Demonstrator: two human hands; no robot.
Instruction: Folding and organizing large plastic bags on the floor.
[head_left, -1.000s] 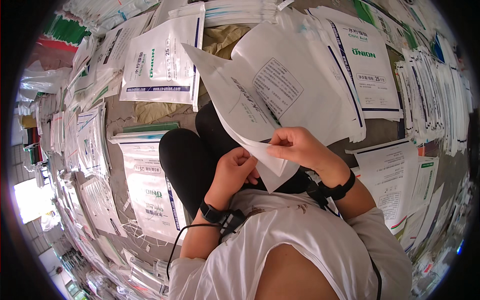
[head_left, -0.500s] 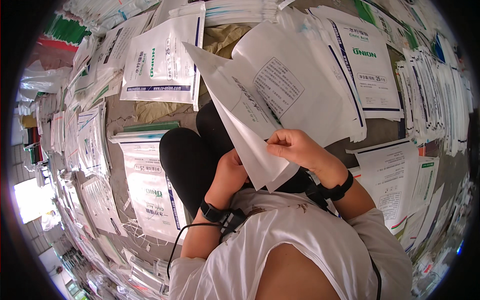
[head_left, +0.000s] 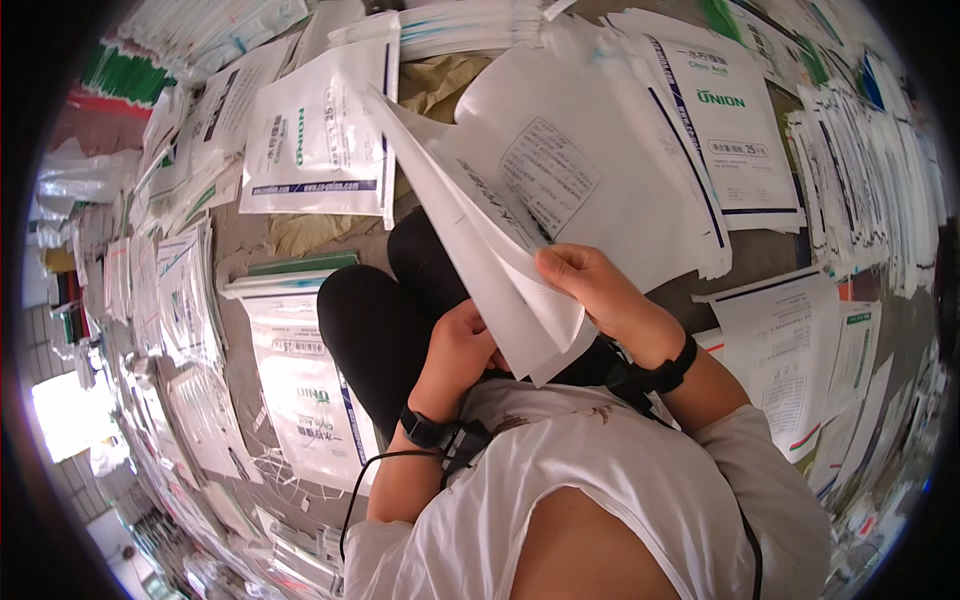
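A large white printed sack (head_left: 495, 270) lies slantwise across my lap, its near layers bent up in loose folds. Between thumb and fingers my right hand (head_left: 612, 300) pinches the right edge of a layer, whose textured inner side shows. My left hand (head_left: 459, 347) is closed at the sack's lower left edge, its fingertips partly hidden behind the layers. Beyond them a broad white sheet (head_left: 640, 160) with a printed text box spreads away from me; I cannot tell whether it belongs to the same sack. Black bands circle both wrists.
White and green printed sacks (head_left: 325, 125) lie flat at the far left, and a stack of sacks (head_left: 315, 390) is left of my knees. Another sack pile (head_left: 730, 130) lies far right, beside upright bundles (head_left: 860, 180). More printed sacks (head_left: 785, 350) lie near my right elbow.
My right hand has turned and shifted slightly up and left along the edge. The held layer now curls apart, baring its textured inside. My left hand stays nearly still.
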